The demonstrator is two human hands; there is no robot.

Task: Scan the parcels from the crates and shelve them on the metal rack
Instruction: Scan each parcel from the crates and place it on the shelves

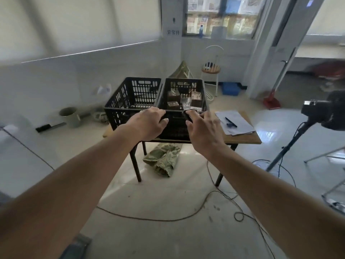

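From the head view I see two black crates side by side on a small counter (242, 140); the left crate (130, 101) looks nearly bare inside, though its mesh hides the floor; the right crate (183, 109) holds several brown parcels (173, 96), packed close and unshelved. My left hand (149, 124) hangs over the near rim where the crates meet, fingers spread and slack, gripping nothing; my right hand (203, 129) is curled round a small dark scanner (187, 115), held just above the right crate's near rim. Papers (237, 124) and a pen (230, 122) lie beside that crate. No metal rack is in sight; I judge most of the scanning and shelving remains.
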